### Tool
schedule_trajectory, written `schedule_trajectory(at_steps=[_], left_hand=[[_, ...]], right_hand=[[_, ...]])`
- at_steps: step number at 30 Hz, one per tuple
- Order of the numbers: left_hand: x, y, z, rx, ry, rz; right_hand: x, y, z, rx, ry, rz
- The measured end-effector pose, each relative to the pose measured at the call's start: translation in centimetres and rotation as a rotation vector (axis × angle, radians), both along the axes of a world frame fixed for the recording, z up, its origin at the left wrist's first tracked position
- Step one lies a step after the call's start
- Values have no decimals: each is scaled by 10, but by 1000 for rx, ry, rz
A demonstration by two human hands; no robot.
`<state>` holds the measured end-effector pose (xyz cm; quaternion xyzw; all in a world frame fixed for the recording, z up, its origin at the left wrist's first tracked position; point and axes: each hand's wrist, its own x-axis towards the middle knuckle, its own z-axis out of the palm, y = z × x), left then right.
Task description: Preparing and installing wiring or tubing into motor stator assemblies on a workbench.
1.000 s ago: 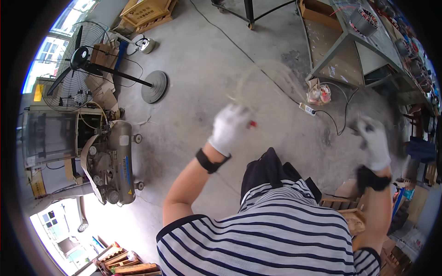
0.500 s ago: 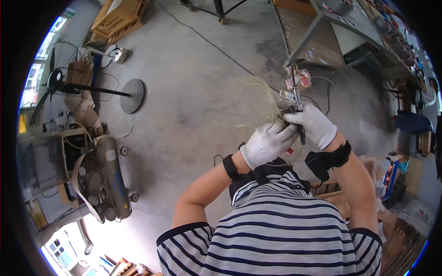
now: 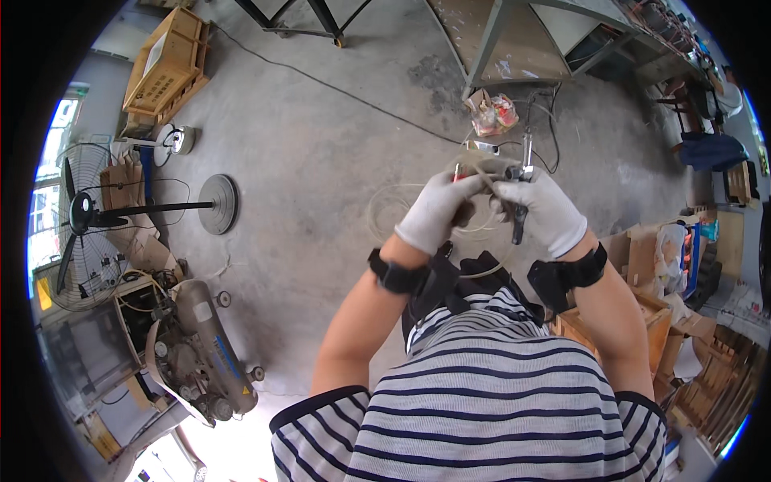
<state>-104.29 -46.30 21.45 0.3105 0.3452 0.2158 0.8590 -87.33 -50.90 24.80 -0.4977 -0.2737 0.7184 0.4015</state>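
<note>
My right hand [image 3: 546, 207], in a white glove, is closed around what looks like an air blow gun [image 3: 526, 157], with a slim metal nozzle pointing away from me. Its dark lower end [image 3: 519, 226] sticks out below the fingers. My left hand [image 3: 434, 210], gloved too, is closed just left of the gun on pale, clear tubing. Loops of this tubing [image 3: 384, 210] hang beside and below both hands. A small red piece [image 3: 458, 171] shows at the left fingertips; its kind cannot be made out. The fingers partly hide where tubing and gun meet.
On the left stand a floor fan [image 3: 218, 205] and an air compressor [image 3: 210, 337]. A wooden crate [image 3: 165, 68] sits far left. A dark cable [image 3: 337, 87] crosses the floor. Ahead, a bag of bits [image 3: 491, 112] lies by a metal workbench [image 3: 484, 48]. Cardboard boxes are at my right.
My left hand has turned and drawn to the left of the gun. The tubing loops have swung lower. The whole view has shifted, and the gun stays in my right hand.
</note>
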Motion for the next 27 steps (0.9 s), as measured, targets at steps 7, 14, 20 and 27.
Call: schedule_trajectory(at_steps=[7, 14, 20, 27], left_hand=[[-26, 29, 6, 299, 313, -215], [-115, 55, -8, 241, 452, 150], [-116, 58, 2, 459, 595, 52], [-125, 31, -38, 453, 703, -112]], right_hand=[[69, -4, 28, 126, -404, -292], [179, 4, 17, 113, -246, -668], [142, 18, 45, 302, -546, -314], [187, 15, 5, 737, -1704, 205]])
